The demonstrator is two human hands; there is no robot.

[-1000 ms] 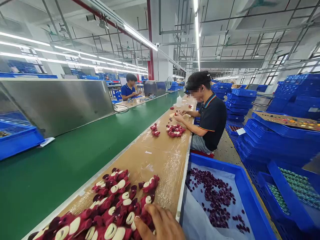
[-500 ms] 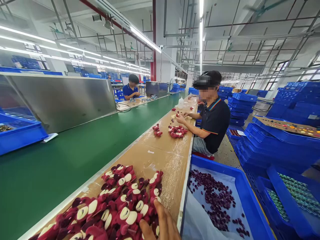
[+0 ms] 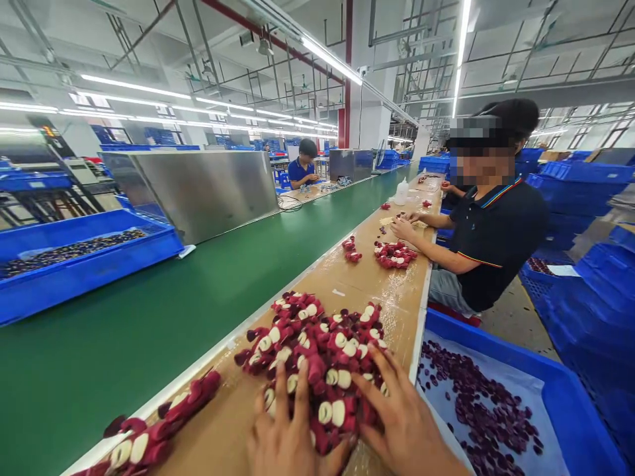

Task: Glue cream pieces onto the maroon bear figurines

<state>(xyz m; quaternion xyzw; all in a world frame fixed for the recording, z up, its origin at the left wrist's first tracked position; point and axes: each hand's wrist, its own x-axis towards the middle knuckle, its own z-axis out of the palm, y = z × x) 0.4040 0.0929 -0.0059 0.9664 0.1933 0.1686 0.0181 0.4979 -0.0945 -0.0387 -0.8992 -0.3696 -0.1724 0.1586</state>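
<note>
A heap of small crimson figures with cream patches and dark purple round parts [image 3: 317, 340] lies on the brown-covered bench [image 3: 357, 284]. Against its near left edge rests my left hand [image 3: 285, 423], fingers spread and pointing away from me. My right hand [image 3: 401, 416] lies along the near right side, its fingers also apart and touching the figures. Neither hand is closed around a single piece. More of the same figures [image 3: 149, 439] lie in a loose row at the lower left, apart from the heap.
At right, a blue tray [image 3: 560, 390] holds many dark purple discs [image 3: 476, 396] on a white sheet. A green conveyor belt [image 3: 213, 291] runs along the left. A co-worker [image 3: 496, 225] sits farther along the bench near smaller piles [image 3: 394, 254] and a white bottle [image 3: 401, 192].
The view has swung left. My left hand has come into view, and both hands now touch the heap, which is more bunched, with some figures separate at lower left.
</note>
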